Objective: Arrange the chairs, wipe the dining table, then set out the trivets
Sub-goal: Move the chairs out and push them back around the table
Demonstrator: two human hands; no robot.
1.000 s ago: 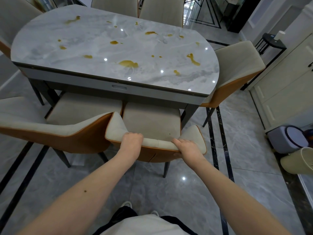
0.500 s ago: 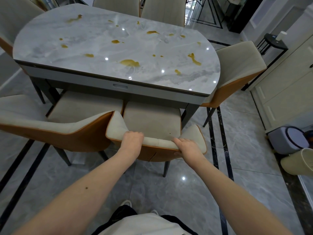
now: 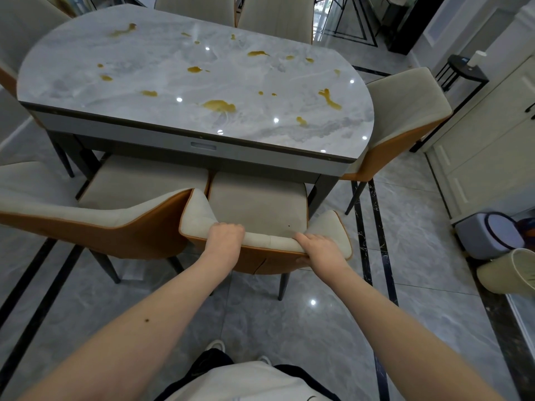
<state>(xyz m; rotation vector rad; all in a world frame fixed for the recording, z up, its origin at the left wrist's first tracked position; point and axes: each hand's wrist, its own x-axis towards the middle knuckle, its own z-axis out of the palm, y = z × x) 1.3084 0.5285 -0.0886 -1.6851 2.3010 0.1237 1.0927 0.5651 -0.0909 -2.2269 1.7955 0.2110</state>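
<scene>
Beige chair back (image 3: 269,241) — both hands' fingers (image 3: 231,228) over it

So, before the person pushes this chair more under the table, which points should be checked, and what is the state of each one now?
1. Left hand grips the backrest top of the held chair: ok.
2. Right hand grips the same backrest: ok.
3. Seat lined up with the gap under the dining table: ok, its front is already below the edge.
4. Clearance to the neighbouring chair on the left: not ok, the backrests look touching or nearly so.
5. Clearance to the table leg on the right: cannot tell.
6. Tabletop clean: not ok, yellow spills are on it.
</scene>
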